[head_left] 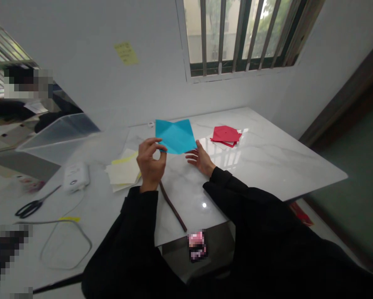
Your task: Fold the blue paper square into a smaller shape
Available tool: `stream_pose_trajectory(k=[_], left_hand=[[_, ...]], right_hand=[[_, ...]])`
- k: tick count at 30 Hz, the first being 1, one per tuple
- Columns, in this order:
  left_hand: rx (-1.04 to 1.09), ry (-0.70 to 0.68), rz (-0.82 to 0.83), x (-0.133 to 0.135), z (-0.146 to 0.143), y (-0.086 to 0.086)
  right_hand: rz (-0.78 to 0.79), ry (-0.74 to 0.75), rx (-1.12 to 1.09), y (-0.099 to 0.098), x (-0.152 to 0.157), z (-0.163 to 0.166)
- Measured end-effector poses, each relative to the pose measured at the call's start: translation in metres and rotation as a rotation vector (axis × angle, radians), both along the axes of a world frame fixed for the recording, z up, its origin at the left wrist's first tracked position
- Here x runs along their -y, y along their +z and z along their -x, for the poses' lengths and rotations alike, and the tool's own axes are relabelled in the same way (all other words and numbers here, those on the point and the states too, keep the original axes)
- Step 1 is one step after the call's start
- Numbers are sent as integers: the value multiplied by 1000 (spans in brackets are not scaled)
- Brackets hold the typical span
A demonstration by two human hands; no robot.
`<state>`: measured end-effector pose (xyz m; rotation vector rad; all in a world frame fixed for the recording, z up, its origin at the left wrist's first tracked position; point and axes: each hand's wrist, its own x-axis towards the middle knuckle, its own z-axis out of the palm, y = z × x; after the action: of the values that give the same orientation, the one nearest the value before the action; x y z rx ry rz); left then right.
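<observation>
A folded blue paper sheet (175,135) is held up above the white marble table (267,162). My left hand (150,162) pinches its lower left edge between thumb and fingers. My right hand (200,158) is open, fingers spread, touching the sheet's lower right corner from below. Both arms wear black sleeves.
Red paper pieces (226,136) lie to the right, pale yellow sheets (124,171) to the left. A dark strip (173,206) lies near the table's front edge. Scissors (33,204), a small white device (76,176), a cable loop (64,241) and a clear plastic cover (60,131) sit left. Another person sits far left.
</observation>
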<state>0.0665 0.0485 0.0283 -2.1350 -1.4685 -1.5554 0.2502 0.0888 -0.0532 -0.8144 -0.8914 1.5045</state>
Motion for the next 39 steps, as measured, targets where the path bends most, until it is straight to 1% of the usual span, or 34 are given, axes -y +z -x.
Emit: stream_pose_trajectory(k=[2,4,6,7,10,11,12,14,16,18,20,22,24,26,28,30,32,35,37,39], left_hand=[[28,-58,42,-3,-6,-15],[52,-126,95,-4,-7,-29],[65,-193,119,-4,-4,-40],[81,-215,124,-3,-3,-43],[181,-260,201,-1,-4,-49],[266,-276,242,-1,-6,-51],[396,-297,278,-1,-8,-52],[663,-346,372,-1,-13,-55],[873,-417,523,0,-17,-59],[984,-485,674,1,-19,-61],[1009,-521,766,2,-20,-62],[996,-529,800,1,-21,-63],[974,-520,806,0,-20,-64],[956,-491,799,-2,-17,-65],[956,-455,786,-4,-14,-66],[973,-438,775,-6,-10,-67],[997,-440,773,-7,-7,-67],[1030,-433,778,-9,-6,-68],[1033,-436,782,-10,-6,-68],[1026,-455,791,-10,-8,-69]], right_hand=[[21,-17,-62,3,-5,-14],[-1,48,-55,5,-6,-23],[-36,101,-11,2,-6,-29],[-54,86,26,0,-5,-31],[-104,-51,200,-11,-5,-33],[-117,-89,261,-14,-5,-33],[-124,-117,310,-17,-5,-32],[-124,-162,346,-20,-5,-31],[-120,-192,306,-20,-4,-28],[-121,-214,252,-19,-3,-25],[-118,-225,237,-18,0,-22],[-119,-223,270,-16,2,-19],[-128,-181,291,-12,5,-17],[-130,-82,253,-7,8,-17],[-97,56,145,-2,9,-18],[-28,177,37,1,8,-21],[58,242,-22,2,4,-24],[123,235,-20,-3,-2,-27],[87,210,31,-7,-3,-25],[15,217,98,-11,-2,-22]])
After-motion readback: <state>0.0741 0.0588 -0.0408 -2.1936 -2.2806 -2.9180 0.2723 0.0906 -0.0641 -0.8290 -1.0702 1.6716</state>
